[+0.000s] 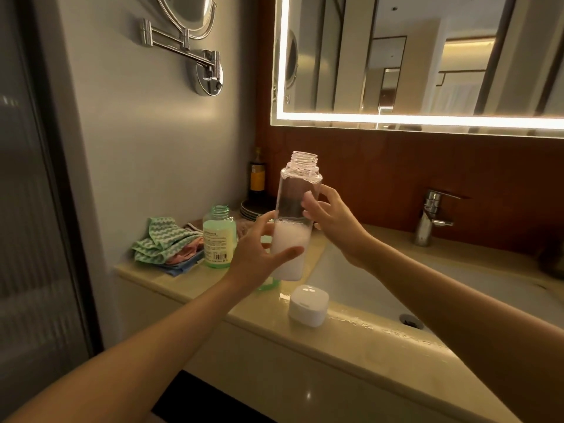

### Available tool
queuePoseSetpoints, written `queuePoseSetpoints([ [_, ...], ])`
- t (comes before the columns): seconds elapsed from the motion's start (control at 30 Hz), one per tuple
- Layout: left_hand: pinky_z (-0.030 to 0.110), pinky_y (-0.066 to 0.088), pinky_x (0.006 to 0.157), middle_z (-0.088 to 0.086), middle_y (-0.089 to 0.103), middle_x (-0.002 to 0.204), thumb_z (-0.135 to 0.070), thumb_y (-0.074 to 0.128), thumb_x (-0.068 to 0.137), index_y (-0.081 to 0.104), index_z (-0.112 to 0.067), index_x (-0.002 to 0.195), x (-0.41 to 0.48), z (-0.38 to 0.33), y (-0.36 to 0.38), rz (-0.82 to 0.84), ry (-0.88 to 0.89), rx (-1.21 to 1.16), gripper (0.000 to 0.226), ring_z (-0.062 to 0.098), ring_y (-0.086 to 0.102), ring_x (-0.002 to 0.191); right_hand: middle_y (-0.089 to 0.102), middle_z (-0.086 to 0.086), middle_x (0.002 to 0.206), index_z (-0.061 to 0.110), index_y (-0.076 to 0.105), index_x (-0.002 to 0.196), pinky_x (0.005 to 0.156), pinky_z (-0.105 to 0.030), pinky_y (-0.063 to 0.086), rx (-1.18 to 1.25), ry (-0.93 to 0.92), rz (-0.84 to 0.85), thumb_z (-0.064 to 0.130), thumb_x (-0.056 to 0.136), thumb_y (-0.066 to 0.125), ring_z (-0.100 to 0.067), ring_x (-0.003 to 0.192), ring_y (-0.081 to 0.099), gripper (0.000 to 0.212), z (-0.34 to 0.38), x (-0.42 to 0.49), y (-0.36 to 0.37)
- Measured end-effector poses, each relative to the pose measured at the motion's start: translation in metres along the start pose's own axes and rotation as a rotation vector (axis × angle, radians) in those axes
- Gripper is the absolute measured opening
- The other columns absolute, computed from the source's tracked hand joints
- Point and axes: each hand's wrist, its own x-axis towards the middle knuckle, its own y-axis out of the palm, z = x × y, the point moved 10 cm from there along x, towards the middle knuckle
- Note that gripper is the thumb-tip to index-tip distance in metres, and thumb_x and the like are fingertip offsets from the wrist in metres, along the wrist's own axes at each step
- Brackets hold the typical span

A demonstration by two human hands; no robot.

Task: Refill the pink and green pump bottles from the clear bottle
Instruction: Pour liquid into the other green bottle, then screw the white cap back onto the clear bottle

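A tall see-through bottle (297, 190) with a pinkish threaded neck and no cap is held upright above the counter edge. White foamy liquid fills its lower third. My left hand (259, 254) grips the bottom part, thumb across the front. My right hand (332, 221) holds the middle from the right, thumb in front and fingers behind. A green bottle (218, 239) with a white label stands uncapped on the counter to the left. A white cap (308, 305) lies on the wet counter below the held bottle. A green object (270, 285) shows behind my left wrist, mostly hidden.
Folded cloths (166, 244) lie at the counter's left end by the wall. A dark bottle (257, 175) and stacked plates (251, 209) stand in the back corner. The sink basin (381, 288) and a chrome tap (432, 215) are to the right. A lit mirror (427, 56) hangs above.
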Motion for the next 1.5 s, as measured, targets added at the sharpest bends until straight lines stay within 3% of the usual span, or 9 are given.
queuePoseSetpoints([
  [0.07, 0.027, 0.053, 0.082, 0.003, 0.055, 0.126, -0.048, 0.072, 0.064, 0.034, -0.022, 0.139, -0.007, 0.008, -0.006, -0.028, -0.023, 0.015, 0.088, 0.016, 0.056, 0.105, 0.05, -0.006, 0.136, 0.019, 0.021, 0.144, 0.087, -0.024, 0.042, -0.082, 0.019, -0.039, 0.046, 0.093, 0.039, -0.016, 0.115, 0.05, 0.061, -0.016, -0.007, -0.01],
  [0.17, 0.02, 0.049, 0.077, 0.003, 0.057, 0.122, -0.041, 0.075, 0.068, 0.038, -0.022, 0.138, -0.017, 0.015, -0.013, -0.081, -0.033, 0.033, 0.082, 0.014, 0.056, 0.101, 0.053, -0.01, 0.131, 0.012, 0.029, 0.142, 0.085, -0.026, 0.04, -0.295, 0.061, 0.001, 0.043, 0.094, 0.04, -0.014, 0.108, 0.05, 0.058, -0.049, -0.025, -0.009],
  [0.33, 0.032, 0.05, 0.083, 0.005, 0.056, 0.123, -0.038, 0.077, 0.07, 0.038, -0.019, 0.138, -0.023, 0.012, -0.018, -0.099, -0.022, 0.088, 0.081, 0.014, 0.054, 0.102, 0.053, -0.007, 0.127, 0.017, 0.037, 0.137, 0.09, -0.033, 0.048, -0.491, 0.215, 0.186, 0.048, 0.08, 0.063, -0.018, 0.106, 0.053, 0.07, -0.095, -0.044, 0.006],
  [0.5, 0.037, 0.05, 0.086, 0.004, 0.057, 0.122, -0.036, 0.078, 0.07, 0.04, -0.019, 0.137, -0.038, 0.02, -0.018, -0.099, -0.042, 0.096, 0.079, 0.014, 0.053, 0.105, 0.054, -0.007, 0.125, 0.018, 0.039, 0.135, 0.091, -0.031, 0.045, -0.525, 0.195, 0.236, 0.045, 0.072, 0.073, -0.016, 0.102, 0.05, 0.076, -0.102, -0.058, 0.025],
  [0.77, 0.034, 0.051, 0.084, -0.004, 0.054, 0.113, -0.035, 0.077, 0.071, 0.038, -0.019, 0.138, -0.051, 0.029, -0.019, -0.096, -0.094, 0.097, 0.079, 0.014, 0.053, 0.103, 0.058, -0.01, 0.122, 0.017, 0.048, 0.126, 0.085, -0.029, 0.044, -0.574, 0.151, 0.274, 0.036, 0.072, 0.076, -0.019, 0.101, 0.054, 0.064, -0.093, -0.057, 0.032],
  [1.0, 0.032, 0.053, 0.083, -0.005, 0.052, 0.114, -0.054, 0.071, 0.059, 0.036, -0.024, 0.138, -0.054, 0.023, 0.003, -0.034, -0.096, 0.06, 0.091, 0.014, 0.055, 0.101, 0.064, -0.009, 0.111, 0.013, 0.053, 0.123, 0.084, -0.036, 0.053, -0.498, 0.05, -0.078, 0.037, 0.074, 0.075, -0.02, 0.094, 0.06, 0.059, -0.035, -0.024, -0.05],
  [1.13, 0.023, 0.05, 0.077, -0.004, 0.053, 0.117, -0.04, 0.077, 0.066, 0.037, -0.025, 0.137, -0.048, 0.017, 0.03, 0.013, -0.074, 0.053, 0.083, 0.013, 0.055, 0.099, 0.062, -0.005, 0.106, 0.014, 0.053, 0.122, 0.072, -0.025, 0.049, -0.318, 0.019, -0.233, 0.038, 0.077, 0.071, -0.016, 0.092, 0.058, 0.054, 0.017, -0.003, -0.097],
  [1.3, 0.024, 0.052, 0.081, -0.002, 0.057, 0.115, -0.049, 0.074, 0.061, 0.039, -0.025, 0.136, -0.045, 0.011, 0.059, 0.048, -0.06, -0.015, 0.087, 0.014, 0.057, 0.103, 0.063, -0.002, 0.1, 0.013, 0.058, 0.116, 0.065, -0.019, 0.044, -0.329, -0.045, -0.043, 0.031, 0.079, 0.07, -0.008, 0.083, 0.056, 0.043, 0.056, 0.005, -0.082],
  [1.5, 0.031, 0.054, 0.084, 0.003, 0.059, 0.117, -0.055, 0.071, 0.056, 0.038, -0.021, 0.138, -0.046, 0.018, 0.069, 0.062, -0.065, -0.016, 0.094, 0.016, 0.058, 0.106, 0.062, -0.004, 0.106, 0.012, 0.061, 0.114, 0.065, -0.018, 0.043, -0.445, -0.035, 0.084, 0.029, 0.081, 0.068, -0.015, 0.095, 0.056, 0.038, 0.054, 0.005, -0.066],
])
